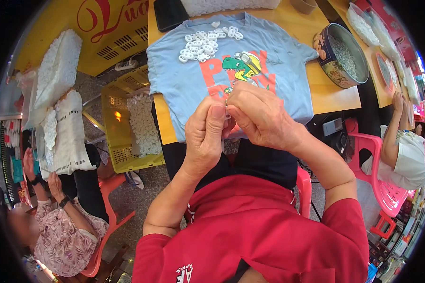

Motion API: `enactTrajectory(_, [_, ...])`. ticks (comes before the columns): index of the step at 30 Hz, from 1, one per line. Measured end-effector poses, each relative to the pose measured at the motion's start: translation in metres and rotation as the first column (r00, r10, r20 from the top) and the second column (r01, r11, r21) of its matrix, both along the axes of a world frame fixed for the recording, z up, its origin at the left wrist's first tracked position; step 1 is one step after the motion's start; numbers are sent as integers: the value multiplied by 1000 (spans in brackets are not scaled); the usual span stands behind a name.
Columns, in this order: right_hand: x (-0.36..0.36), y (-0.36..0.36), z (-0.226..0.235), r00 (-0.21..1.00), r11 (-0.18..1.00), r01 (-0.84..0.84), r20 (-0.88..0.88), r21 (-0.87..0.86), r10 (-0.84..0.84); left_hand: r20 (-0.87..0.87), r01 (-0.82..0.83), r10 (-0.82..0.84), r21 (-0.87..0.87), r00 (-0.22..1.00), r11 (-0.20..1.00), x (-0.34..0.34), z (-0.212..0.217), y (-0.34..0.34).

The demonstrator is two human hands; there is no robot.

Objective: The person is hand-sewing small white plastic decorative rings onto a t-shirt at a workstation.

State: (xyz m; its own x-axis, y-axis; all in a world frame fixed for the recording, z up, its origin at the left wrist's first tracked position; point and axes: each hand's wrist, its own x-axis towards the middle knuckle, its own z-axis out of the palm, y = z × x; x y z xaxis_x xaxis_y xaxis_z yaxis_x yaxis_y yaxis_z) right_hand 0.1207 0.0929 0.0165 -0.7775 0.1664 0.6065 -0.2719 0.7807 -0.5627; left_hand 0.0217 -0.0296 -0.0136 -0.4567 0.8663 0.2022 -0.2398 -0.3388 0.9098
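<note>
My left hand [207, 126] and my right hand [257, 115] meet over the near edge of a grey-blue T-shirt [174, 85] spread on the table. Both are closed in a pinch, fingertips touching. A tiny white bit shows between them, but the fingers hide most of it and I cannot make out what it is. Farther off on the shirt lies a loose heap of small white plastic pieces [200, 47] with holes in them. The shirt carries a cartoon dinosaur print [241, 66] just beyond my knuckles.
A round tin [322, 47] of small metallic bits stands on the wooden table [335, 99] at right. Below left, a yellow crate [120, 162] holds many white pieces. A dark tray [170, 14] lies far left. Other people sit on both sides; a pink chair [375, 151] stands right.
</note>
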Motion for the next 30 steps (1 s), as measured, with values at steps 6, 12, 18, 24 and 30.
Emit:
enactTrajectory(6, [-3, -14, -20, 985, 980, 175, 3, -93, -175, -78, -127, 125, -16, 989, 992, 2, -5, 7])
enactTrajectory(12, [-5, -10, -22, 992, 920, 83, 123, -383, -39, 25, 6, -3, -138, 1000, 990, -15, -2, 9])
enactTrajectory(18, [2, 1, -9, 963, 867, 139, 271, -479, -4, 39, 58, -56, -56, 998, 997, -17, -6, 9])
enactTrajectory(24, [-1, 1, -6, 993, 973, 42, 120, -227, -15, 45, 16, -13, -75, 999, 997, -11, -1, 6])
enactTrajectory(30, [-5, -9, -13, 995, 980, 95, 18, -176, -93, -2, -43, 43, -67, 999, 997, -5, -5, 5])
